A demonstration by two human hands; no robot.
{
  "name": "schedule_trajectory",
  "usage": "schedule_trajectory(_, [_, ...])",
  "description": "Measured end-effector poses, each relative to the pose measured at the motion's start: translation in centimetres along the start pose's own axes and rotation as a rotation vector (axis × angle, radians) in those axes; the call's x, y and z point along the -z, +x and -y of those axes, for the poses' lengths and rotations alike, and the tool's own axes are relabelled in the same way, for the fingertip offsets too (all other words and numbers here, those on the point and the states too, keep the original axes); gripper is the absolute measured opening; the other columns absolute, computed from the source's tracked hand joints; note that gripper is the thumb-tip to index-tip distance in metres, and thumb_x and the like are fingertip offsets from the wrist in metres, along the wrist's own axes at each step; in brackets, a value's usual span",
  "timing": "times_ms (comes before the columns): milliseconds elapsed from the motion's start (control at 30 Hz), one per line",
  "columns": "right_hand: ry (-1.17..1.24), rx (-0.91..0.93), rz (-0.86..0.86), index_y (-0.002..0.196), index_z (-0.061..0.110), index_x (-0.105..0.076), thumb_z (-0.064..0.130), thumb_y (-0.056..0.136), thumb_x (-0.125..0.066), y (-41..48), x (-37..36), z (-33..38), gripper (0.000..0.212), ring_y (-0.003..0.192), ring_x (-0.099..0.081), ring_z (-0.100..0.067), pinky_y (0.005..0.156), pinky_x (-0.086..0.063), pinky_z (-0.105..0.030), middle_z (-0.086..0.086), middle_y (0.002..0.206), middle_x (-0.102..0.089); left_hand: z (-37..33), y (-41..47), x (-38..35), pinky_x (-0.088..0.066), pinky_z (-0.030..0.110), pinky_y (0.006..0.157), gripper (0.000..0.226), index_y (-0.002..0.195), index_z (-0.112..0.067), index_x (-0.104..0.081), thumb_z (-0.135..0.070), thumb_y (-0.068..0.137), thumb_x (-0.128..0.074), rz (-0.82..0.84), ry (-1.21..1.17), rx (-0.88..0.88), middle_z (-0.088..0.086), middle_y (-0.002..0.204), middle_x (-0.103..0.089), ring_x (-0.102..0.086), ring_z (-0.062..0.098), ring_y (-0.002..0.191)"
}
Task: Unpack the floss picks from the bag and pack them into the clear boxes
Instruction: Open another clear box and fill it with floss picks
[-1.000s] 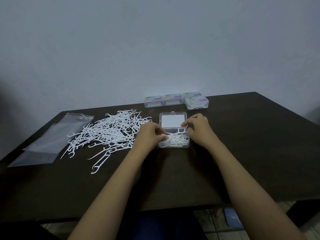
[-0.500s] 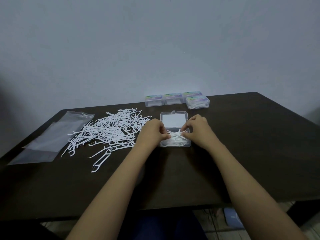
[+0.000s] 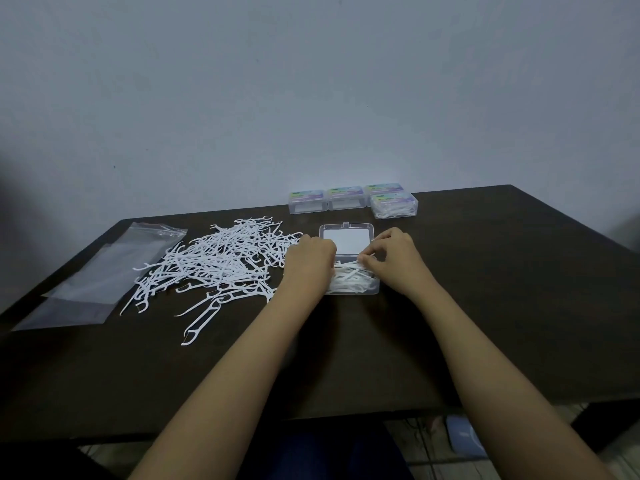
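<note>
Tabletop (image 3: 485, 306): open clear box (image 3: 374, 291) holds floss picks (image 3: 349, 278)

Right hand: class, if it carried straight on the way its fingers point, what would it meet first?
Most likely the open lid of the clear box, lying flat just beyond the right hand, though depth is unclear.

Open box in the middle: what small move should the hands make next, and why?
Probably lay the picks flat in the box: they lie crossed and heaped there, the right hand pinches some, and the left hand is at its left edge.
</note>
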State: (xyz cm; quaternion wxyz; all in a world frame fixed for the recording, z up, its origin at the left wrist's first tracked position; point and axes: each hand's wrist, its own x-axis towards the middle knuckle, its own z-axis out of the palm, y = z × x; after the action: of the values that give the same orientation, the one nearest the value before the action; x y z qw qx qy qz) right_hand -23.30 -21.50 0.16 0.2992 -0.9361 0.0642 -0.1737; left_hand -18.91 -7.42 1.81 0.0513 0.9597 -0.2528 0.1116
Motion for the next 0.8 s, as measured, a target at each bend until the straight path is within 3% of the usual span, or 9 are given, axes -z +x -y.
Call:
schedule_trajectory(167, [0.039, 0.018, 0.049, 0.094, 0.017, -0.073, 0.022, 0.083, -0.067, 0.1, 0.2, 0.0, 0.014, 0.105, -0.051, -0.017, 0.084, -0.039, -0.023, -0.003, 0.107, -0.050, -0.2, -0.1, -0.4, -0.040, 0.033, 0.085, 0.020, 0.103, -0.014, -0.067, -0.019, 0.090, -0.054, -0.057, -0.049, -0.047, 0.008, 0.106, -0.066, -0.053, 0.025, 0.107])
schedule_trajectory(300, [-0.026, 0.037, 0.073, 0.096, 0.017, -0.074, 0.020, 0.081, -0.068, 0.3, 0.1, -0.2, 0.016, 0.103, -0.052, -0.016, 0.078, -0.034, -0.019, -0.008, 0.110, -0.055, -0.1, -0.1, -1.1, -0.044, 0.032, 0.083, 0.016, 0.096, -0.012, -0.071, -0.021, 0.084, -0.065, -0.026, -0.252, -0.010, 0.008, 0.100, -0.069, -0.059, 0.024, 0.099])
schedule_trajectory(600, [-0.021, 0.043, 0.075, 0.096, 0.014, -0.074, 0.021, 0.082, -0.068, 0.3, 0.1, -0.2, 0.017, 0.107, -0.050, -0.017, 0.080, -0.034, -0.021, -0.006, 0.110, -0.056, 0.6, 0.2, -0.4, -0.050, 0.031, 0.076, 0.019, 0.083, -0.006, -0.071, -0.019, 0.072, -0.078, -0.024, -0.484, 0.043, 0.008, 0.085, -0.069, -0.063, 0.019, 0.081])
schedule_trajectory(700, [0.036, 0.032, 0.041, 0.097, 0.010, -0.073, 0.020, 0.084, -0.066, 0.1, 0.6, 0.0, 0.018, 0.096, -0.053, -0.013, 0.080, -0.039, -0.022, 0.003, 0.095, -0.051, 1.6, -0.2, 0.5, -0.045, 0.025, 0.069, 0.017, 0.083, -0.005, -0.072, -0.020, 0.074, -0.076, -0.081, -0.565, 0.108, 0.005, 0.080, -0.068, -0.059, 0.014, 0.072])
schedule_trajectory(800, [0.116, -0.005, 0.027, 0.093, 0.009, -0.074, 0.018, 0.081, -0.069, 0.0, 1.3, -0.1, 0.016, 0.084, -0.057, -0.014, 0.073, -0.043, -0.023, -0.003, 0.090, -0.063, 2.6, -0.9, 0.9, -0.042, 0.022, 0.061, 0.018, 0.082, -0.007, -0.073, -0.024, 0.076, -0.075, -0.025, -0.584, 0.169, 0.003, 0.074, -0.063, -0.056, 0.011, 0.067])
